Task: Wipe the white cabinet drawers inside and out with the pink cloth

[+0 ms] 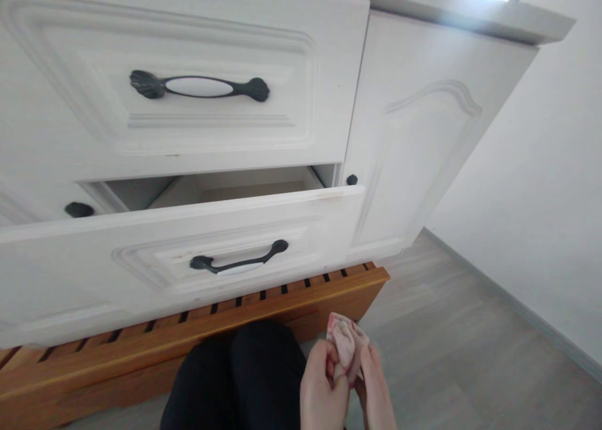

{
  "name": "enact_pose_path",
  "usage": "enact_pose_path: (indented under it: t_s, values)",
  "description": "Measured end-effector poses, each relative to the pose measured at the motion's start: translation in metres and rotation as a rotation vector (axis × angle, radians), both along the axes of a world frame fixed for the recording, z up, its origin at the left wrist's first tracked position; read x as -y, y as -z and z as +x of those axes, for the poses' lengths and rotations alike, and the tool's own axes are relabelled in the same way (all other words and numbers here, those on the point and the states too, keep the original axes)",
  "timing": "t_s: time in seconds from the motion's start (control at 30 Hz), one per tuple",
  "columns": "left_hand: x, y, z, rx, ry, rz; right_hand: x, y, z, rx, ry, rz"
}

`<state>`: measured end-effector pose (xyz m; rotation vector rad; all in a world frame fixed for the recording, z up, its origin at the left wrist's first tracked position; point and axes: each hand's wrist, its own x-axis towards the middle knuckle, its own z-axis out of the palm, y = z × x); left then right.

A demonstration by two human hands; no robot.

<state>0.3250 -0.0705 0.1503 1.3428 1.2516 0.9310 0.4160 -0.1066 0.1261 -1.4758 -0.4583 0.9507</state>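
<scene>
A partly open drawer [239,228] juts above the slatted bench [263,312] before my knees [266,358]. Near the bench's right front corner, my left hand [324,386] and right hand [376,386] close bent fingers on a crumpled cloth [347,342].

1. The person's bare left hand [322,392] is gripping with bent fingers.
2. The person's bare right hand [380,392] is holding its fingers straighter, close beside the left.
3. Both hands are showing at the lower edge.
4. Two black-clad knees [266,355] are pointing forward beside them.

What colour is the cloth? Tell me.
Pale pink cloth with redder patches, best in the head view.
</scene>
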Motion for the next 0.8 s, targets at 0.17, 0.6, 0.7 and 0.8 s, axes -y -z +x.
enact_pose_path:
  t_s: [0.17,0.6,0.7,0.8]
  values:
    - [-0.002,-0.004,-0.005,-0.044,0.098,0.178,-0.001,0.0,-0.009,-0.036,-0.051,0.041]
    - [-0.028,-0.027,-0.047,0.07,0.17,0.163,-0.015,-0.037,0.032,-0.071,-0.114,0.02]
    - [-0.03,-0.035,-0.054,0.469,0.451,-0.154,-0.02,-0.056,0.022,-0.03,-0.14,0.078]
    - [-0.027,-0.038,-0.056,0.683,0.434,-0.361,-0.023,-0.067,0.02,0.155,-0.121,0.101]
